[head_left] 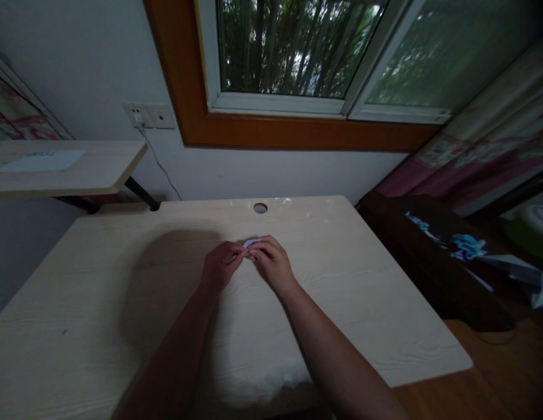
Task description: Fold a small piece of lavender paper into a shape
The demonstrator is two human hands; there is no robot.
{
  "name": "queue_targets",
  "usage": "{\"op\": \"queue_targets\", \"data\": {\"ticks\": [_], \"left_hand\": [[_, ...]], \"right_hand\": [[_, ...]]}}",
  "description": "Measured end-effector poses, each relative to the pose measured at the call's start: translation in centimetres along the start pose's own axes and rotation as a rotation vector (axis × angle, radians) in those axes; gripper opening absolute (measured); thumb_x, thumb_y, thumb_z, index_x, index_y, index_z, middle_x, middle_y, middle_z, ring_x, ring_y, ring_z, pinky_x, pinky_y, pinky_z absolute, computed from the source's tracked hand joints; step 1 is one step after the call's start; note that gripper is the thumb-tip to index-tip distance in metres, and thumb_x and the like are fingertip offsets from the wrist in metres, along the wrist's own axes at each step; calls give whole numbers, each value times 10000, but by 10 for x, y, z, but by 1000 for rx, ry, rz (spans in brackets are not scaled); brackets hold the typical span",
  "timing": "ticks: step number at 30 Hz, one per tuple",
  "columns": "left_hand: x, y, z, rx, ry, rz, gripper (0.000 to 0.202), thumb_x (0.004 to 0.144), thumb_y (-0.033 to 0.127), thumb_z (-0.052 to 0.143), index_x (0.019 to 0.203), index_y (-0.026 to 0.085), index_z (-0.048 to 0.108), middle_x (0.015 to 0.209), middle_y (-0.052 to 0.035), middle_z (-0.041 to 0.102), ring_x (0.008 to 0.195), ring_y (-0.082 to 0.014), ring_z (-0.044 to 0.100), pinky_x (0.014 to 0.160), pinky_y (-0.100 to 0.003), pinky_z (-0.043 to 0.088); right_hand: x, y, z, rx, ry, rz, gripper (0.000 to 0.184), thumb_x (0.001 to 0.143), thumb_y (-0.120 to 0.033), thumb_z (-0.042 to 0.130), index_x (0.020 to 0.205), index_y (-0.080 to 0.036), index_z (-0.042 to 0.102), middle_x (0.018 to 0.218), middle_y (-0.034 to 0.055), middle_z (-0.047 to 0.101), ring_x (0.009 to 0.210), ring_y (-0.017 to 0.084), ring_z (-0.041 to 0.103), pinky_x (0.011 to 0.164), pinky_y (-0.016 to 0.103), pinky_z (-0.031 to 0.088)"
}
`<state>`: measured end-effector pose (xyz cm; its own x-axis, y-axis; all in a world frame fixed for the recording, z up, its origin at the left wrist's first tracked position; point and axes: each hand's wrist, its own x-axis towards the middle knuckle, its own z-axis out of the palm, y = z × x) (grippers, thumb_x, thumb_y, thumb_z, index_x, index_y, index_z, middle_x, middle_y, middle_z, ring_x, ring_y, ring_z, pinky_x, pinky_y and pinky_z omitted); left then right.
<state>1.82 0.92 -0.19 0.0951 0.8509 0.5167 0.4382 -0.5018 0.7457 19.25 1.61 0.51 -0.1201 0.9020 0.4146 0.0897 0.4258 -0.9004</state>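
Over the middle of the desk, both hands meet at a small pale purple piece of paper, which looks folded. My left hand pinches its near left side between thumb and fingers. From the other side, my right hand grips it too, fingers curled over its right end. The fingertips of the two hands almost touch, and they cover much of the paper. The light wood desk lies right under the hands.
Behind the hands is a round cable hole in the desk. A raised shelf with a white sheet stands at left. A cable hangs from the wall socket. At right, a dark low cabinet holds crumpled blue items.
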Motion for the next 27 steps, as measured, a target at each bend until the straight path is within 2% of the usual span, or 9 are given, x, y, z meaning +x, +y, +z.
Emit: {"op": "queue_targets", "data": {"ticks": [6, 11, 14, 22, 24, 27], "left_hand": [[1, -1, -1, 26, -4, 88, 39, 868, 208, 651, 865, 216, 689, 844, -20, 735, 793, -145, 690, 774, -263, 531], [2, 1, -1, -5, 3, 85, 42, 871, 219, 646, 862, 217, 687, 842, -23, 735, 794, -152, 693, 761, -270, 536], [1, 1, 0, -14, 7, 73, 48, 873, 231, 646, 860, 222, 691, 848, -24, 739, 802, -158, 696, 772, -280, 538], [1, 3, 1, -34, 17, 31, 58, 861, 240, 652, 835, 229, 702, 846, -24, 738, 805, -164, 686, 784, -289, 524], [1, 4, 1, -83, 11, -11, 61, 855, 254, 663, 825, 222, 705, 838, -26, 733, 803, -166, 683, 781, -286, 521], [-1, 4, 2, -211, 0, -169, 132, 875, 297, 639, 807, 201, 699, 797, -29, 716, 753, -158, 675, 721, -267, 520]], "right_hand": [[2, 3, -4, -28, -17, -50, 93, 885, -281, 671, 892, -267, 763, 910, 49, 671, 883, 192, 634, 802, 341, 539], [0, 4, 2, 166, -37, 84, 115, 884, -322, 663, 850, -235, 731, 866, 30, 629, 692, 149, 640, 677, 312, 564], [0, 4, 6, 245, -27, 145, 143, 873, -360, 669, 837, -225, 703, 873, 20, 605, 663, 136, 640, 657, 303, 570], [1, 6, 11, 283, -29, 130, 145, 890, -357, 650, 856, -217, 653, 871, 6, 560, 669, 127, 627, 665, 301, 541], [1, 4, 10, 233, -34, 107, 159, 911, -366, 621, 856, -218, 644, 868, 8, 563, 671, 127, 617, 670, 302, 536], [1, 1, 8, 142, -51, 51, 172, 935, -357, 589, 846, -222, 646, 866, 20, 570, 689, 137, 611, 681, 307, 532]]}}
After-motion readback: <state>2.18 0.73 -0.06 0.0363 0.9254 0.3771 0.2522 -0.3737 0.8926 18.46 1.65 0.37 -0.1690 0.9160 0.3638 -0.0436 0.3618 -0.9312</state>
